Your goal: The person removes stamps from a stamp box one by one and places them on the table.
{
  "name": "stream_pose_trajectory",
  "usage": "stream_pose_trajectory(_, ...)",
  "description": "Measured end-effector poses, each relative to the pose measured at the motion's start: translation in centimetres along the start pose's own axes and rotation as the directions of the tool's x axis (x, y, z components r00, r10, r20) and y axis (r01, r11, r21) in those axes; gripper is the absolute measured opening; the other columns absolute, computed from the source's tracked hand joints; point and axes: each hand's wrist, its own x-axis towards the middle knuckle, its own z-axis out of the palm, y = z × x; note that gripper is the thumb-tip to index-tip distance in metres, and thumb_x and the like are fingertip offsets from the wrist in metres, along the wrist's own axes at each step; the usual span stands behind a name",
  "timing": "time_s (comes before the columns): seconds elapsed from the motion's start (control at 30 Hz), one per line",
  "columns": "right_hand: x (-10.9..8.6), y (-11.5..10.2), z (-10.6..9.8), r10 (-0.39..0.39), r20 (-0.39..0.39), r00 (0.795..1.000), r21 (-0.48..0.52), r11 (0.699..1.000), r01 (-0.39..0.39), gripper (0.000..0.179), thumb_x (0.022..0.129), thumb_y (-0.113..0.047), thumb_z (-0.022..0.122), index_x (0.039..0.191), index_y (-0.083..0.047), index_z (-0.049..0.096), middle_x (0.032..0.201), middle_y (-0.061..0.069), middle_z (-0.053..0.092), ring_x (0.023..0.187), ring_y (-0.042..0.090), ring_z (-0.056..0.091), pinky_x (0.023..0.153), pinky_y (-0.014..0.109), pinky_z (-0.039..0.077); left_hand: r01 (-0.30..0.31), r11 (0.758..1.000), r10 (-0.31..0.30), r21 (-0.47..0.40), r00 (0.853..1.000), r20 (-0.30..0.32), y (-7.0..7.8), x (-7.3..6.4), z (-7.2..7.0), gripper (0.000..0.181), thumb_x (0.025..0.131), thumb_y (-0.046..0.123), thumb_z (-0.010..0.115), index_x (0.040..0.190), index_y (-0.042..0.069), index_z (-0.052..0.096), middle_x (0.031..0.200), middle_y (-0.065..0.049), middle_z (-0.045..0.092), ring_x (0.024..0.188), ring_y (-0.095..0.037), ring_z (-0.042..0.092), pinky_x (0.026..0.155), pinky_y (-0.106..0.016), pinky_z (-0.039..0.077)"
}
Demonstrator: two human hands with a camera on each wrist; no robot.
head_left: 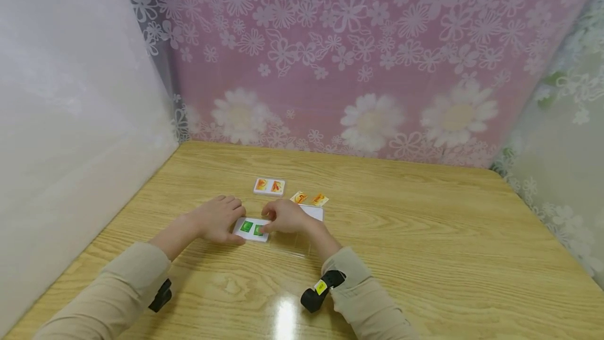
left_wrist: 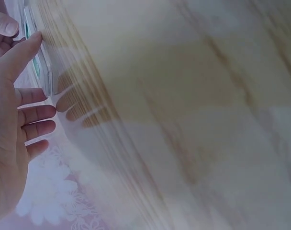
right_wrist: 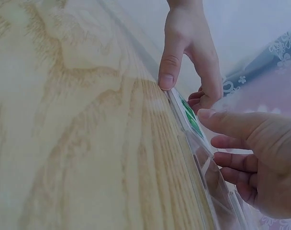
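Note:
A white card with two green picture squares (head_left: 252, 229) lies on the table between the hands. My left hand (head_left: 218, 219) holds its left end, thumb on the near edge and fingers at the far side; in the left wrist view the other fingers of the left hand (left_wrist: 16, 120) spread past its end. My right hand (head_left: 289, 215) rests its thumb on the right green square (head_left: 258, 230), its fingers loosely bent. In the right wrist view, the right hand (right_wrist: 260, 153) has thumb and forefinger apart beside the green square (right_wrist: 192, 118). A clear plastic tray (head_left: 302, 254) lies partly under the right hand.
Farther back lies a white card with two orange pictures (head_left: 269, 187). Two loose orange picture squares (head_left: 320, 200) sit right of it, behind another white card (head_left: 314, 212) partly hidden by the right hand. Curtains (head_left: 330, 67) border the wooden table (head_left: 424, 256).

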Motion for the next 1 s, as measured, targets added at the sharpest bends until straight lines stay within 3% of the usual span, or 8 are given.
stream_pose_trajectory(0.17,0.02,-0.14,0.13,-0.007,0.003,1.000,-0.054,0.998,0.008,0.038,0.075,-0.035,0.077,0.102,-0.011,0.066,0.086,-0.006,0.059,0.080,0.011,0.051,0.071,0.024,0.042,-0.020,0.999,0.020,0.044,1.000,-0.003,0.02,-0.15,-0.05,0.058,0.082,0.061,0.054,0.109,0.009,0.057,0.102,-0.005,0.052,0.100,-0.025,0.049,0.091,-0.046,0.039)
stream_pose_trajectory(0.63,0.16,-0.35,0.75,0.004,-0.039,0.999,-0.199,0.980,-0.012,0.042,0.073,-0.045,0.076,0.099,-0.014,0.066,0.082,-0.011,0.058,0.076,0.008,0.049,0.069,0.024,0.040,-0.019,0.999,0.020,0.040,1.000,-0.017,0.11,-0.06,-0.10,0.056,0.081,0.060,0.056,0.105,0.009,0.057,0.098,-0.004,0.051,0.096,-0.024,0.049,0.088,-0.045,0.039)
stream_pose_trajectory(0.87,-0.05,-0.38,0.80,0.028,-0.051,0.998,-0.193,0.980,-0.038,0.040,0.072,-0.044,0.077,0.096,-0.014,0.066,0.082,-0.010,0.055,0.077,0.009,0.048,0.070,0.025,0.039,-0.027,0.999,0.029,0.041,0.998,-0.050,0.16,-0.09,0.11,0.056,0.080,0.060,0.057,0.104,0.009,0.058,0.093,-0.001,0.050,0.090,-0.021,0.048,0.086,-0.044,0.040)
stream_pose_trajectory(1.0,-0.15,-0.34,0.70,0.048,-0.057,0.997,-0.155,0.986,-0.057,0.036,0.073,-0.041,0.077,0.094,-0.014,0.066,0.083,-0.009,0.055,0.078,0.010,0.047,0.071,0.025,0.039,-0.018,0.999,0.020,0.037,0.999,-0.035,0.22,-0.04,0.02,0.057,0.081,0.061,0.056,0.105,0.009,0.058,0.094,-0.002,0.050,0.091,-0.022,0.048,0.087,-0.044,0.040)
